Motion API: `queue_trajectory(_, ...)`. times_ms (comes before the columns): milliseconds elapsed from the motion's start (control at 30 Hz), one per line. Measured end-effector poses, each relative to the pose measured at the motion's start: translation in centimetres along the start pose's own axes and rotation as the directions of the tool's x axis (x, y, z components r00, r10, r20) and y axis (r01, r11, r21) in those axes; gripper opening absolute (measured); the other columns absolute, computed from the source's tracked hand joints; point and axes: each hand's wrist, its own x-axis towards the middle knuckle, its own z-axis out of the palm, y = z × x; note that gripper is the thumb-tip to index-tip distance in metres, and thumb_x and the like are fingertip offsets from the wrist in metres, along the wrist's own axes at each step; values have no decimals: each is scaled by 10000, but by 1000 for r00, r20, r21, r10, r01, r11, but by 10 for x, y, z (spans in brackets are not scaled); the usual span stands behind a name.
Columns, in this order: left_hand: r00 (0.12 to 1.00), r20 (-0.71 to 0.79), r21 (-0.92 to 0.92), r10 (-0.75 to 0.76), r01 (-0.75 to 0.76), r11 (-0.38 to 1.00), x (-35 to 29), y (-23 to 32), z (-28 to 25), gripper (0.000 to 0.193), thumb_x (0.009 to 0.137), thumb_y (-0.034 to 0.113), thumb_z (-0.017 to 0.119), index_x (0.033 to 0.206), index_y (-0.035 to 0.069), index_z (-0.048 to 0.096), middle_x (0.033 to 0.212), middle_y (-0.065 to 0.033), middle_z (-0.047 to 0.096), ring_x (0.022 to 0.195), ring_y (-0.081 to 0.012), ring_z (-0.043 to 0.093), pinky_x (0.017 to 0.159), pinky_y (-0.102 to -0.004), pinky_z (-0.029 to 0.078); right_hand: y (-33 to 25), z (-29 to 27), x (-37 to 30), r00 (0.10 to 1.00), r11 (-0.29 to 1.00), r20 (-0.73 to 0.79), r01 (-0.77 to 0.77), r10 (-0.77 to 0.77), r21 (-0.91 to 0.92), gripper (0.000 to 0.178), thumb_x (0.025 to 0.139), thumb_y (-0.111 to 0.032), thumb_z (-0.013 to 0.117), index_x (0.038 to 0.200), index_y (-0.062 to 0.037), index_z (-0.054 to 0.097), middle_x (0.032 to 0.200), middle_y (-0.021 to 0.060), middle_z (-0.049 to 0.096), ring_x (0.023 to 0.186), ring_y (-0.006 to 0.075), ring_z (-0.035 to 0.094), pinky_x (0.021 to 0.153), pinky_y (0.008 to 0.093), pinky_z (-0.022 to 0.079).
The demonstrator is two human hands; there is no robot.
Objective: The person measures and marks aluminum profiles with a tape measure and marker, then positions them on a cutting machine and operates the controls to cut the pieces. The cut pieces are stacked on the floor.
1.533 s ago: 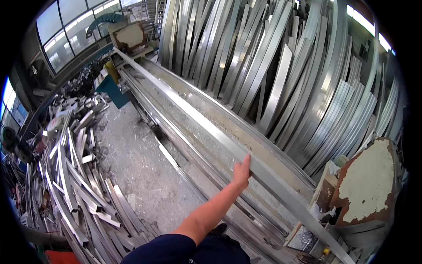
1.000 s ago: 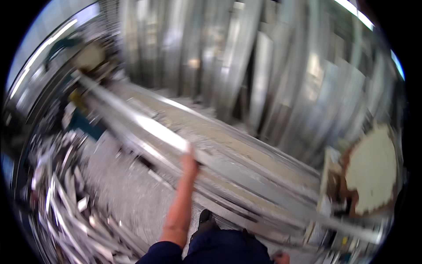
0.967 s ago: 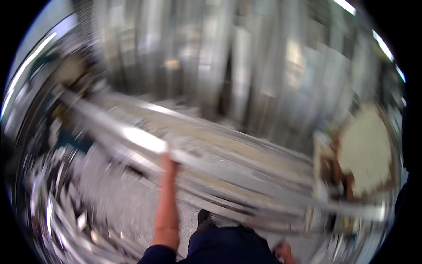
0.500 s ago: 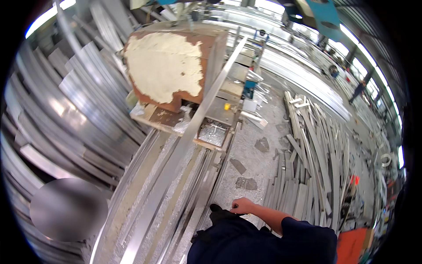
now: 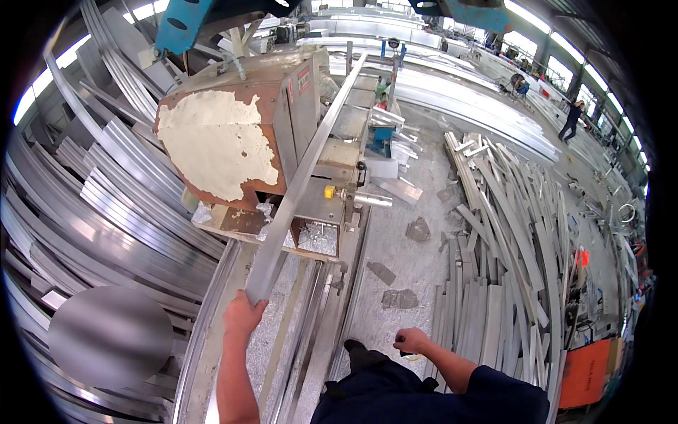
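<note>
My left hand (image 5: 242, 313) is closed on the near end of a long flat aluminium profile (image 5: 304, 173). The silver profile slants up and away, past the right side of a brown machine housing (image 5: 215, 138) with peeling cream paint. My right hand (image 5: 413, 342) hangs low on the right, beside my dark trousers and above the floor. Its fingers are curled around a small dark thing that I cannot make out.
Long rails (image 5: 311, 346) run toward me below the machine. A metal-lined box (image 5: 318, 239) holds shavings. Stacked profiles (image 5: 127, 191) lean at the left, and a pile of offcuts (image 5: 505, 233) lies at the right. Blue brackets (image 5: 182, 27) hang overhead. Far right stands a person (image 5: 571, 120).
My left hand has come into view and taken hold of the profile. The profile's near end, earlier running to the lower edge, is now at that hand. My view has shifted.
</note>
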Motion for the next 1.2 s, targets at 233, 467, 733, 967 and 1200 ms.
queue_trajectory(233, 996, 47, -12, -72, 73, 997, -102, -60, -19, 508, 724, 338, 819, 922, -9, 504, 711, -218, 638, 700, -435, 639, 613, -493, 501, 54, 5, -43, 992, 985, -32, -114, 119, 131, 264, 741, -332, 711, 871, -103, 719, 831, 126, 715, 784, 310, 692, 725, 403, 553)
queue_trajectory(467, 981, 45, 18, -189, 189, 982, -170, -113, -23, 482, 633, 208, 859, 911, 1, 524, 549, -109, 569, 482, -298, 582, 483, -412, 448, 94, -23, -29, 930, 905, -211, -210, 302, 371, 225, 753, -226, 775, 858, -42, 702, 720, 50, 661, 676, 123, 621, 656, 295, 516)
queue_trajectory(733, 978, -32, 11, -207, 208, 978, -13, 16, 2, 666, 671, 158, 839, 1222, -43, 523, 742, -143, 602, 600, -281, 572, 574, -397, 467, 129, -113, 166, 941, 859, -233, -99, 245, 502, 214, 779, -208, 758, 861, -26, 679, 725, 59, 659, 676, 130, 613, 636, 307, 502)
queue_trajectory(967, 991, -39, 13, -127, 128, 992, 188, 158, 33, 615, 841, 383, 742, 1212, -55, 521, 709, -193, 625, 647, -372, 643, 582, -429, 503, 133, -181, 270, 1000, 982, -21, -16, 20, 188, 221, 744, -228, 758, 825, -44, 666, 749, 150, 667, 680, 283, 659, 649, 373, 524)
queue_trajectory(1200, 992, 8, 82, -124, 123, 989, 207, 161, 39, 571, 836, 519, 718, 962, 6, 501, 569, -132, 548, 510, -335, 587, 477, -407, 456, 163, -197, 297, 993, 977, 43, -118, 112, 180, 215, 745, -238, 752, 827, -55, 671, 728, 132, 664, 673, 286, 655, 644, 386, 524)
